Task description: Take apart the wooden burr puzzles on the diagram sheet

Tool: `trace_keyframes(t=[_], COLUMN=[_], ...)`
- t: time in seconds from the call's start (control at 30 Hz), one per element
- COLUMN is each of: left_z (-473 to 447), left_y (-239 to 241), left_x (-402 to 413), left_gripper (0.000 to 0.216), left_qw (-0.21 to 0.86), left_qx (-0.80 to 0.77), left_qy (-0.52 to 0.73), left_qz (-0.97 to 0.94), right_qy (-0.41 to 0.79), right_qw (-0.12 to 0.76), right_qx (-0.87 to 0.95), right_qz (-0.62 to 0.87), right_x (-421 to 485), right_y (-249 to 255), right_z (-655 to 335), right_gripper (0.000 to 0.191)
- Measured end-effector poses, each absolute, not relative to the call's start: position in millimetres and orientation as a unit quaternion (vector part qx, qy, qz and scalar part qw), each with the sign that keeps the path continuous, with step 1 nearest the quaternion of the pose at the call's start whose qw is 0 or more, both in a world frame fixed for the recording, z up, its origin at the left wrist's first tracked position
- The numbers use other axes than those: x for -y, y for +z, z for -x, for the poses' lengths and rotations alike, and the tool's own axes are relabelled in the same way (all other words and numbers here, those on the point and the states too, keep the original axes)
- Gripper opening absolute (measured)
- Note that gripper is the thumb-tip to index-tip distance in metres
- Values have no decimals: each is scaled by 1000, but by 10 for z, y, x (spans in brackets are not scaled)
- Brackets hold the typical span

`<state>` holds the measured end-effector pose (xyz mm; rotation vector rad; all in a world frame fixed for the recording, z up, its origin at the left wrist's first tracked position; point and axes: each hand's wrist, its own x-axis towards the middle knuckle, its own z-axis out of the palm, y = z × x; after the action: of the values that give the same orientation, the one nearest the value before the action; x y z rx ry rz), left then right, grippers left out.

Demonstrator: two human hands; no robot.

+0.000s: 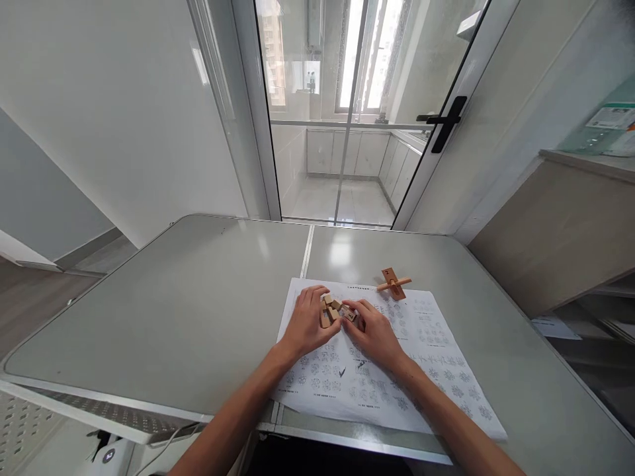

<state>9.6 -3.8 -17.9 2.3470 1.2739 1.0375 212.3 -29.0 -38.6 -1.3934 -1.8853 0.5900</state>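
Observation:
A small cluster of light wooden puzzle blocks [329,311] sits between my hands, above a printed paper sheet [317,403]. My left hand [306,322] curls around the cluster's left side, with the thumb along its near edge. In the fingers of my right hand [373,332] is a wooden piece marked 3 [350,315], touching or close to the cluster's right side. Further back, a brown wooden cross-shaped piece [393,285] marked 2, with a stick through it, lies at the sheet's far edge. My fingers partly hide the blocks.
The sheet shows rows of small diagrams and two dark arrow-like marks. It lies on a grey-green folding table [163,317] with a seam near the middle. A glass door [347,125] with a black handle [446,124] stands beyond; a wooden shelf unit [560,231] is at right.

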Motion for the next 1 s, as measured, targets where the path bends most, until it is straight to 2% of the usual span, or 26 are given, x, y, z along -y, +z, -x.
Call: trace_keyframes(t=[0.17, 0.5, 0.77, 1.0], left_z=[-83, -58, -92, -115], left_y=[-244, -304, -234, -154], left_x=[36, -26, -9, 33], left_gripper=[64, 57, 55, 65], left_qw=[159, 161, 160, 159], left_qx=[-429, -427, -423, -396], left_qy=[331, 313, 295, 279], left_qz=[-825, -833, -841, -860], right_qy=[251, 251, 260, 290], right_qw=[354, 390, 386, 391], right_qx=[722, 697, 696, 694], right_qz=[539, 548, 547, 531], right_x=[285, 241, 255, 274], right_y=[-388, -435, -417, -392], right_z=[-2131, -2148, -2133, -2138], right_gripper=[35, 27, 28, 30])
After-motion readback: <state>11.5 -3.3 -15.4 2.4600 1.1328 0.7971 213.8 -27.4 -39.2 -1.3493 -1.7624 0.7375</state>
